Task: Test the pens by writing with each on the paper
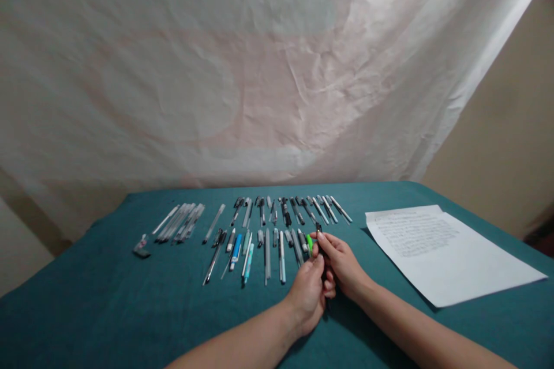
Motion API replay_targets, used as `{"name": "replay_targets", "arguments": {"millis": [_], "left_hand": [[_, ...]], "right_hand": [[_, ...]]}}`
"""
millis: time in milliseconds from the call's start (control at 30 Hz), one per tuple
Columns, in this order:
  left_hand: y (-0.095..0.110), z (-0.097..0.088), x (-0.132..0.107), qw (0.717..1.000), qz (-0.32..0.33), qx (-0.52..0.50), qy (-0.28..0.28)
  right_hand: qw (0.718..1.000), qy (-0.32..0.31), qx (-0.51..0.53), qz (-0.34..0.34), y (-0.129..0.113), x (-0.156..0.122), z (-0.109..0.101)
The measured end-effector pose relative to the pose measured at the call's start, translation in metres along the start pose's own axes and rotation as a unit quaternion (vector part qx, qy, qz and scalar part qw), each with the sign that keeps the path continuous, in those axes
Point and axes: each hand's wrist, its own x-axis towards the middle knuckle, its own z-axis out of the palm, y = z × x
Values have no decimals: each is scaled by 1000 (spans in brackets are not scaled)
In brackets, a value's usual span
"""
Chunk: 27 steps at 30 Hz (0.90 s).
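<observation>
Both hands come together over a dark pen (319,228), right of the middle of the table. My left hand (308,288) is closed around its lower part, and the pen's dark end sticks out below the fist. Thumb and fingers of my right hand (341,255) pinch the upper end, where a clip seems to show. Much of the pen is hidden by the fingers. Just left of the hands lie a bright green piece (309,243) and a grey-capped pen part (302,240).
Two rows of pens and pen parts lie on the teal cloth (108,311), including a blue pen (236,252) and a turquoise one (248,264). Clear tubes (182,222) and a small crumpled item (141,247) are at left. Written-on paper (459,259) lies at right.
</observation>
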Motion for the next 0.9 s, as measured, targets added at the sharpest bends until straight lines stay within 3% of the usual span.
{"name": "replay_targets", "arguments": {"millis": [467, 767, 900], "left_hand": [[2, 5, -3, 1000, 1, 20, 11], [3, 9, -4, 999, -5, 38, 11], [0, 6, -4, 999, -2, 47, 2]], "right_hand": [[996, 73, -47, -14, 2, -5, 12], [995, 84, -45, -42, 2, -4, 13], [998, 58, -38, -11, -2, -4, 11]]}}
